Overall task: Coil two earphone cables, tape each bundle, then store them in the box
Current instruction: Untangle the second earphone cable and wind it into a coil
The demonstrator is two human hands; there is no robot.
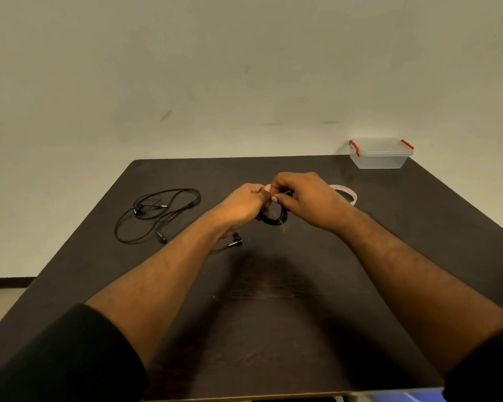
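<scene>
At frame centre, the left hand [244,203] and right hand [304,198] pinch a coiled black earphone cable [273,217] above the dark table [273,314]; a second, loose earphone [157,214] lies left, tape roll [346,194] right, lidded box [381,153] upper right.

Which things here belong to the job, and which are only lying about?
Job: coiled cable held by left hand and right hand; loose earphones; tape roll; lidded box.
Lying about: nothing visible; only the table.

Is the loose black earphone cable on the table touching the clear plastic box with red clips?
Apart. The head view shows the loose black earphone cable far left, the clear plastic box far right.
</scene>
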